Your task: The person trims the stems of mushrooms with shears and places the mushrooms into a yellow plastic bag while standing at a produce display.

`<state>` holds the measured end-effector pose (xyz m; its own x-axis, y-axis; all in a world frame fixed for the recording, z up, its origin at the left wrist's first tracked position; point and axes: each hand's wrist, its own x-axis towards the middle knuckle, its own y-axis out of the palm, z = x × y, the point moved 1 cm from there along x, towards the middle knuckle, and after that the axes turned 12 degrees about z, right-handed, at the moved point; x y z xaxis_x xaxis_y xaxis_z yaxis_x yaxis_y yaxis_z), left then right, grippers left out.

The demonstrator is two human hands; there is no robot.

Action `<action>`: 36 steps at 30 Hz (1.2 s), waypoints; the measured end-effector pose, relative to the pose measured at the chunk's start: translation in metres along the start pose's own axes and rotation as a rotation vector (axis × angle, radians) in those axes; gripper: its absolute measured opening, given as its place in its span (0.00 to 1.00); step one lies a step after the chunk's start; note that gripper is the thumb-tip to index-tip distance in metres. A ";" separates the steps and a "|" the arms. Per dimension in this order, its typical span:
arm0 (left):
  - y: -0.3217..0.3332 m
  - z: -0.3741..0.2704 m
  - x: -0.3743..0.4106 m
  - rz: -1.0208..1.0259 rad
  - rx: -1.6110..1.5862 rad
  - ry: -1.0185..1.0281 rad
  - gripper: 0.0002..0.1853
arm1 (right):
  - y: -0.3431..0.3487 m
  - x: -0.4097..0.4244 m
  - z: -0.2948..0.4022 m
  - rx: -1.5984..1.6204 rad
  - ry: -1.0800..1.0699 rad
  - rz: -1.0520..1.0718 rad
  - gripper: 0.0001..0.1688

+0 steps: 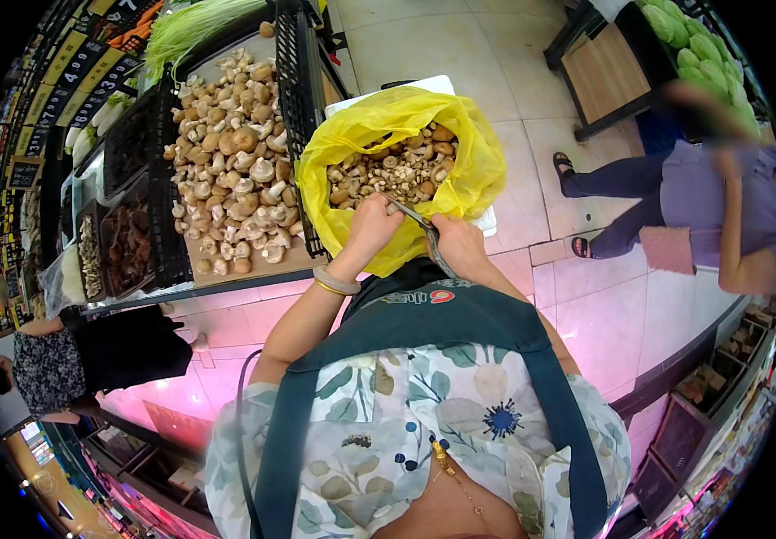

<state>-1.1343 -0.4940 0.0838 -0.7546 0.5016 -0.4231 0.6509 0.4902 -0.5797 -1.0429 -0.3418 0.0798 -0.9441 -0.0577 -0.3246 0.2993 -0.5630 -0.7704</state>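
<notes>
A pair of scissors (415,214) is in my right hand (459,244), with its blades pointing up and left over the near rim of a yellow plastic bag (479,168). My left hand (376,226) is at the blade tips, its fingers bent together; whether a mushroom is between them is hidden. Inside the wide-mouthed bag lie many brown mushrooms and small cut stem pieces (405,174). Under the bag, part of a white foam box (432,85) shows. Left of the bag, shiitake-like mushrooms (240,162) are heaped on a cardboard-lined display.
A black plastic crate wall (290,101) divides the heap from the bag. Trays of dark fungus (128,236) and leafy greens (189,30) fill the stall at left. One person (704,195) stands at right, another (85,357) at lower left. Green vegetables (704,54) sit on a far stand.
</notes>
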 end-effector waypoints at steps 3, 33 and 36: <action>-0.001 0.007 0.005 0.030 -0.001 -0.034 0.13 | 0.005 0.006 -0.003 -0.007 0.031 0.064 0.09; -0.036 0.077 0.060 -0.024 0.902 -0.181 0.08 | -0.001 -0.003 -0.006 0.075 -0.104 0.004 0.14; -0.043 0.062 0.052 -0.004 0.829 -0.149 0.08 | -0.001 -0.004 -0.007 0.081 -0.093 0.002 0.14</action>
<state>-1.2070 -0.5328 0.0433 -0.7979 0.3727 -0.4737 0.4204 -0.2192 -0.8805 -1.0386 -0.3354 0.0786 -0.9534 -0.1327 -0.2711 0.2926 -0.6274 -0.7216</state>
